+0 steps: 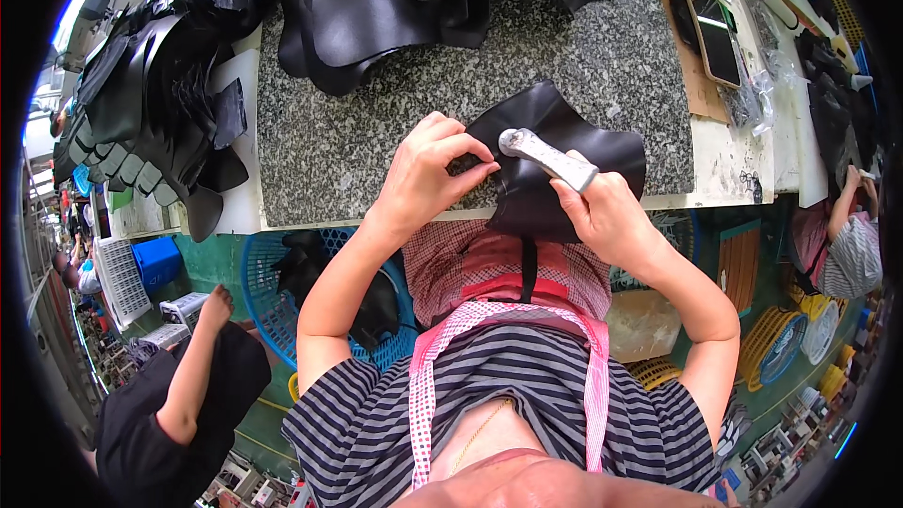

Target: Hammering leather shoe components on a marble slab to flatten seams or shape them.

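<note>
A black leather piece (597, 146) with curved edges lies near the front edge of a speckled grey stone slab (348, 155), its lower part hanging over that edge. At its left edge, the thumb and forefinger of my left hand (423, 169) are pinched together on the leather. My right hand (609, 212) is wrapped round a worn, silvery metal hammer (553, 160). The hammer's rounded head is over the leather, close to my left fingertips; whether it touches is hard to tell. Beyond my hands, a heap of black leather pieces (386, 14) covers the slab's far side.
More black leather pieces (141, 85) are stacked at the left. A phone (713, 42) and plastic bags sit at the right. Below the bench are a blue basket (256, 277) and a yellow basket (757, 343). One person (188, 404) is at lower left, another (851, 259) at right.
</note>
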Demonstrator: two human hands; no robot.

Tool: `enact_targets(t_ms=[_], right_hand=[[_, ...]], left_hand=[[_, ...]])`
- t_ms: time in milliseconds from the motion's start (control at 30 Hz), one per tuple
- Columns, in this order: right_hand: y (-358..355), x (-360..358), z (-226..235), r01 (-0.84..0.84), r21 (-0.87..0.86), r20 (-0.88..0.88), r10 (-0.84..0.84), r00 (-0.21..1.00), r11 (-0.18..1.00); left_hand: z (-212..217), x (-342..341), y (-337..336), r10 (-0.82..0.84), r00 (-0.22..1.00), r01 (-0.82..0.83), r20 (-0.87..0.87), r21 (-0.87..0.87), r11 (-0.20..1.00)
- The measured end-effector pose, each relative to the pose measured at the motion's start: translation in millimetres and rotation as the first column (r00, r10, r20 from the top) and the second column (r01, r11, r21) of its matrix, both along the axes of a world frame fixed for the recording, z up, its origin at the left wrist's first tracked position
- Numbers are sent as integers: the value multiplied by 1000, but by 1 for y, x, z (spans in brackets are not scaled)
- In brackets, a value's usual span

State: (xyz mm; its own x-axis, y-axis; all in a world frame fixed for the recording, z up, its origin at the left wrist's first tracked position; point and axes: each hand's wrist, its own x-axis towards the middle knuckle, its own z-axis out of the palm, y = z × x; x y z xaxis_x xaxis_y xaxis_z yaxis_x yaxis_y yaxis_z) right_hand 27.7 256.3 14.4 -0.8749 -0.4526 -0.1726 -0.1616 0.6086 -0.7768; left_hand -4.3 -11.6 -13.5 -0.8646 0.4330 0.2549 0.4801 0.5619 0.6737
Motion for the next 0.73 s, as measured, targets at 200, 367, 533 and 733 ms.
enact_targets(t_ms=[200,367,533,733], right_hand=[[4,0,-9,6,-57,-7,-6,1000,998],[5,-1,-6,6,-70,12,-5,1000,998],[5,-3,-1,-7,-67,38,9,999,998],[7,-13,18,-29,5,1,29,1000,1000]], left_hand=[[-5,1,0,79,997,-78,-9,77,994],[0,-7,-3,43,998,-45,35,63,997],[1,-10,-5,32,998,-36,58,58,998],[0,-8,-7,28,997,-31,67,43,999]])
